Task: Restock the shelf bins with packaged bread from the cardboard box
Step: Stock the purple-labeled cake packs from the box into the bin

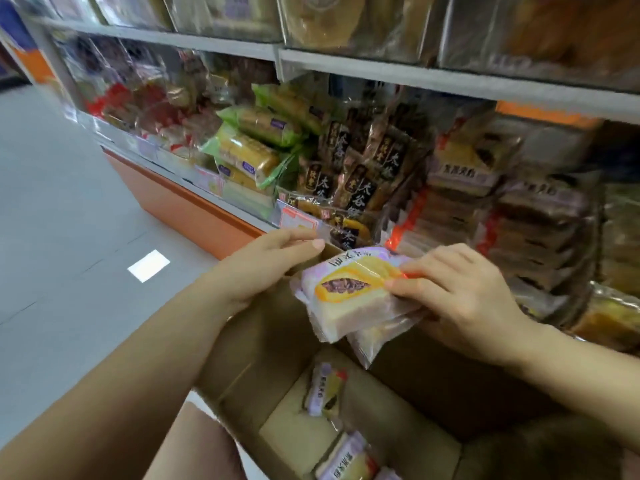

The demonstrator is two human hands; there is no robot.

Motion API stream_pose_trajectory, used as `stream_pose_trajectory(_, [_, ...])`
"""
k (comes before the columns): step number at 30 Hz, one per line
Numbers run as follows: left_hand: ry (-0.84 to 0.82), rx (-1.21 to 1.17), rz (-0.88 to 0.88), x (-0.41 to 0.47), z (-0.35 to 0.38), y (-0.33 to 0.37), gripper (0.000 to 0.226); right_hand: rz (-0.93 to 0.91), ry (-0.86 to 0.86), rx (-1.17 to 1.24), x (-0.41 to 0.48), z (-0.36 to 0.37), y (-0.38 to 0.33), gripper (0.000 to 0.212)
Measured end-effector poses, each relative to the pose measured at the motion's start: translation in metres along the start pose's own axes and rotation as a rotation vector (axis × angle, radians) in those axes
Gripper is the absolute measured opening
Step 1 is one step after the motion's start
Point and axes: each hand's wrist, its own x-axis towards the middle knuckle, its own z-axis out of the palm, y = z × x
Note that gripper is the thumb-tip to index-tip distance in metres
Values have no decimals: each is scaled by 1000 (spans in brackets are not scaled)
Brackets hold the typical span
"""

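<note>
My right hand [460,299] grips a small stack of purple-and-white packaged bread [349,292] above the open cardboard box [408,379]. The top pack shows a picture of a sliced loaf with dark filling. My left hand [270,265] rests on the box's far left flap, fingers curled over its edge, beside the packs. More of the same bread packs [325,389] lie at the bottom of the box. The shelf bin [467,209] straight ahead holds stacked packs of the same bread.
Neighbouring bins hold dark-wrapped buns [353,174], green-wrapped yellow loaves [252,147] and red-and-white packs [145,109]. A higher shelf [381,71] carries more wrapped bread. An orange base panel [183,209] runs under the shelf. Grey floor [69,220] lies to the left.
</note>
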Motion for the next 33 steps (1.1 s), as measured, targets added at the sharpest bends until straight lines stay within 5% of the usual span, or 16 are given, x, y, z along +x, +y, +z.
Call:
stream_pose_trajectory(3, [-15,-368,-94,-7,19,11,42,43,140,-104,0,-23,18,21])
stream_pose_trajectory(6, [-347,-637,-219,-17,44,16,78,89,182,-222,-5,-36,31,40])
stream_pose_trajectory(9, [-612,-786,-191,-21,67,22,79,68,145,-264,-16,-34,28,40])
stream_pose_trajectory(12, [-386,-821,-234,-12,80,20,50,35,24,-206,-26,-32,20,35])
stream_pose_trajectory(15, [-268,-795,-146,5,79,6,47,72,-129,-73,-33,-41,19,46])
stream_pose_trajectory(17, [-258,-710,-15,13,73,0,54,341,-122,124,-32,-50,14,62])
stream_pose_trajectory(20, [-314,-635,134,25,64,-7,56,1001,-36,444,-17,-57,16,71])
stream_pose_trajectory(23, [-348,-577,202,29,65,-10,52,1451,-76,1207,-5,-54,25,73])
stream_pose_trajectory(26, [-352,-531,258,30,74,-9,55,1400,-18,1480,-1,-46,11,64])
stream_pose_trajectory(30, [-270,-395,335,29,90,-1,73,1252,108,1250,4,-34,-5,84])
stream_pose_trajectory(33, [-178,-295,376,26,97,5,71,1263,233,1066,7,-40,2,68])
